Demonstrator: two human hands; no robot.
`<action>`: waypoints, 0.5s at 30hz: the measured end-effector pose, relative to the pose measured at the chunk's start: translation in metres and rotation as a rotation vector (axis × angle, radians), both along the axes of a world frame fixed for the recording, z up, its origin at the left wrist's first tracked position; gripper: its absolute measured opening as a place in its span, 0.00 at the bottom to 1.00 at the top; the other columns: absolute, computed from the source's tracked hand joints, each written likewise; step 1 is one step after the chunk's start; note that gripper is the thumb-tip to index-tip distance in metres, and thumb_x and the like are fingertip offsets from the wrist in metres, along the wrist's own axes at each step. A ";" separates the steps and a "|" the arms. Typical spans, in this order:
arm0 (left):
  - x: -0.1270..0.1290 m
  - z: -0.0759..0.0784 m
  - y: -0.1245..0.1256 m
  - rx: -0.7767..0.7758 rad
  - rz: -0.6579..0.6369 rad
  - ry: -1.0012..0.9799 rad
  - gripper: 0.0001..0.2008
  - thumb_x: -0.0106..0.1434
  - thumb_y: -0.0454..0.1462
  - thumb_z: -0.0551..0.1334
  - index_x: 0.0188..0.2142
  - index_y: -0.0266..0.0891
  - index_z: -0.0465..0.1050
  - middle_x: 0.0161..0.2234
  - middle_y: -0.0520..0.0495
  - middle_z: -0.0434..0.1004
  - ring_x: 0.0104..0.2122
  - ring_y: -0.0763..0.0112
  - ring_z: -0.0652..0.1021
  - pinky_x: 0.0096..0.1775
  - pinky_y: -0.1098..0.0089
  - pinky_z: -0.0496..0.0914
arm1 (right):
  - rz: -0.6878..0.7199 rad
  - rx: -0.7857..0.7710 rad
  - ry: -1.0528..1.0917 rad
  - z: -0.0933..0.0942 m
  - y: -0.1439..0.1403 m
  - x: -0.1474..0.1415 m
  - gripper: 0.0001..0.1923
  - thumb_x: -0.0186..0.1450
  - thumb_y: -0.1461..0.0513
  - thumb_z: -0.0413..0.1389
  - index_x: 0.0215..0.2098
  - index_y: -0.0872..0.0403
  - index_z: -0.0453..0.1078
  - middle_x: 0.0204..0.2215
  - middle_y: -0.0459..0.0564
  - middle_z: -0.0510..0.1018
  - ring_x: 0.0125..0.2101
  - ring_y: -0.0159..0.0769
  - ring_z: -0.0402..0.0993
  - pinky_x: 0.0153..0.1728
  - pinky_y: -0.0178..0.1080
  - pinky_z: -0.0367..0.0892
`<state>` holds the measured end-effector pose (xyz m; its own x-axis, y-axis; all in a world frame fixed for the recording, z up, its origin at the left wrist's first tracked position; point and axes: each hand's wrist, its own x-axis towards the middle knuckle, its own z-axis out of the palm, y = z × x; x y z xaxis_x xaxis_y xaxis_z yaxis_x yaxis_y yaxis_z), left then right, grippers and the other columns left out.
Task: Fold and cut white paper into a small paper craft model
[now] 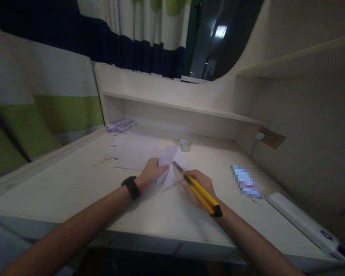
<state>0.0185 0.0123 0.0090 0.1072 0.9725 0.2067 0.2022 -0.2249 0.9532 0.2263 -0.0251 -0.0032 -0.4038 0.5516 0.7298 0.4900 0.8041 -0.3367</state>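
Observation:
My left hand grips a folded piece of white paper and holds it partly raised off the desk. My right hand holds a yellow and black utility knife. Its blade tip rests against the paper's fold near the fingers of my left hand. A black band is on my left wrist.
A roll of clear tape stands behind the paper. Loose white sheets and purple-marked paper scraps lie at the back left. A blurred card and a white bar-shaped device lie at the right. A wall socket sits at the right.

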 end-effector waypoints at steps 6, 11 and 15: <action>-0.002 -0.004 0.004 0.156 0.142 0.240 0.09 0.53 0.37 0.60 0.29 0.33 0.77 0.29 0.43 0.78 0.30 0.59 0.75 0.32 0.66 0.65 | -0.015 -0.028 -0.019 -0.005 0.003 0.003 0.18 0.58 0.58 0.55 0.46 0.52 0.66 0.38 0.52 0.77 0.37 0.38 0.75 0.38 0.38 0.69; 0.001 -0.008 0.002 0.214 0.157 0.307 0.09 0.55 0.39 0.59 0.27 0.36 0.76 0.27 0.43 0.77 0.29 0.59 0.75 0.31 0.67 0.63 | -0.180 -0.017 0.110 -0.012 0.004 0.001 0.16 0.56 0.57 0.58 0.43 0.51 0.69 0.33 0.49 0.79 0.30 0.37 0.76 0.33 0.36 0.71; 0.002 -0.012 0.001 0.249 0.173 0.352 0.10 0.56 0.39 0.58 0.25 0.38 0.74 0.25 0.45 0.76 0.27 0.62 0.74 0.31 0.68 0.62 | -0.183 -0.034 0.172 -0.008 0.004 0.000 0.15 0.56 0.55 0.58 0.41 0.50 0.72 0.35 0.50 0.79 0.33 0.39 0.77 0.37 0.38 0.72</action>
<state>0.0207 0.0133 -0.0032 0.0533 0.9077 0.4161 0.5587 -0.3725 0.7410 0.2264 -0.0208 -0.0116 -0.1664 0.6299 0.7586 0.5596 0.6938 -0.4533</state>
